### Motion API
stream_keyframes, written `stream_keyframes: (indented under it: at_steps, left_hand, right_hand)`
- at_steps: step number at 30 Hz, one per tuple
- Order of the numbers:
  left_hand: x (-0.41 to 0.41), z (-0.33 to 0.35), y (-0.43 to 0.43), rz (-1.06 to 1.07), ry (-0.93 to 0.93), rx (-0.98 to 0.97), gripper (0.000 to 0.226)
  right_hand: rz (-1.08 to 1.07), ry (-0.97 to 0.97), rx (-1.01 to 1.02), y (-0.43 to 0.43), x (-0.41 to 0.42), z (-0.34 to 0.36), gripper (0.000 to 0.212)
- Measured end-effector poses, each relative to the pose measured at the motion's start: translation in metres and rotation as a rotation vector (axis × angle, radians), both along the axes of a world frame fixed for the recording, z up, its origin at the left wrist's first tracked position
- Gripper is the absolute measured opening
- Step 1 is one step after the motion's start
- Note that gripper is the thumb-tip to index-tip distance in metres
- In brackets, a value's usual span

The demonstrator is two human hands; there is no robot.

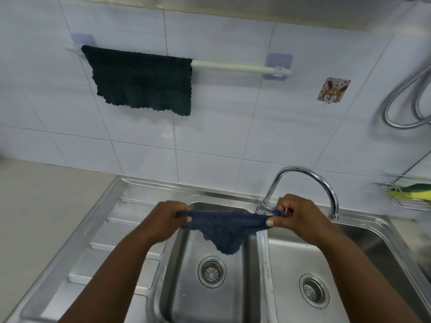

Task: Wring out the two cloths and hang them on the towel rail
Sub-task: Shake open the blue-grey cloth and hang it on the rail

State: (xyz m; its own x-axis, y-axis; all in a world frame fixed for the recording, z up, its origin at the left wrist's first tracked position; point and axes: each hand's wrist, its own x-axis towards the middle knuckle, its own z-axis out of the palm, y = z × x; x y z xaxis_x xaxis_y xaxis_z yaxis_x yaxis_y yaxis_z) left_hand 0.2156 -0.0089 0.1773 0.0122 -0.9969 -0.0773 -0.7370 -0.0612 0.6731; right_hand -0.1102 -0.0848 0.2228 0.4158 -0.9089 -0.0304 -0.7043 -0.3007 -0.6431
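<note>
A dark green cloth [142, 81] hangs spread over the left part of the white towel rail [235, 66] on the tiled wall. A dark blue cloth [225, 231] is stretched between my two hands above the left basin of the steel sink [149, 243]. My left hand [170, 217] pinches its left corner and my right hand [296, 214] pinches its right corner. The cloth's middle sags down in a point over the basin.
A chrome tap [305, 180] arches right behind my right hand. A wire rack with a yellow-green sponge [410, 191] sits at the right edge. A metal shower hose [405, 101] loops on the right wall. A patterned sticker hook [333, 89] is right of the rail. The drainboard lies left.
</note>
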Motion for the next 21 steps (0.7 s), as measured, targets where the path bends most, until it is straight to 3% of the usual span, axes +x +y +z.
stream_keyframes:
  at_steps: [3, 6, 7, 9, 11, 12, 13, 15, 16, 17, 18, 21]
  left_hand:
    - [0.006, 0.023, -0.006, 0.117, 0.14, -0.059, 0.012]
    - [0.005, 0.05, -0.013, 0.241, 0.285, -0.195, 0.02]
    - [0.003, 0.06, -0.012, 0.292, 0.333, -0.284, 0.02]
    - [-0.004, 0.075, -0.002, 0.386, 0.252, -0.63, 0.013]
    - [-0.014, 0.068, 0.013, 0.445, 0.043, -0.941, 0.009]
    - [-0.016, 0.049, 0.021, 0.406, -0.022, -0.938, 0.009]
    - [-0.017, 0.026, 0.026, 0.321, -0.039, -0.786, 0.016]
    - [-0.013, -0.025, 0.032, 0.126, -0.06, -0.167, 0.031]
    - [-0.007, -0.047, 0.036, 0.079, -0.105, 0.075, 0.032]
    - [-0.002, -0.054, 0.038, 0.098, -0.102, 0.169, 0.027]
    - [0.002, -0.052, 0.036, 0.161, -0.024, 0.149, 0.021]
    - [0.012, -0.023, 0.023, 0.291, 0.138, -0.059, 0.013]
  right_hand:
    - [0.012, -0.056, 0.126, -0.009, 0.004, 0.01, 0.023]
    - [-0.02, -0.245, 0.074, -0.016, 0.015, 0.036, 0.015]
    - [-0.065, -0.383, -0.009, -0.012, 0.02, 0.047, 0.013]
    - [-0.132, -0.658, -0.274, -0.001, 0.027, 0.063, 0.008]
    - [-0.075, -0.567, -0.512, 0.009, 0.03, 0.058, 0.012]
    - [0.002, -0.38, -0.525, 0.009, 0.029, 0.043, 0.017]
    - [0.09, -0.142, -0.438, 0.009, 0.026, 0.025, 0.021]
    - [0.2, 0.242, -0.059, 0.008, 0.017, -0.014, 0.025]
    - [0.173, 0.265, 0.145, 0.01, 0.012, -0.029, 0.024]
    - [0.097, 0.203, 0.285, 0.011, 0.01, -0.036, 0.02]
    - [0.012, 0.098, 0.336, 0.01, 0.009, -0.037, 0.016]
    - [-0.202, -0.19, 0.237, 0.001, 0.015, -0.024, 0.006]
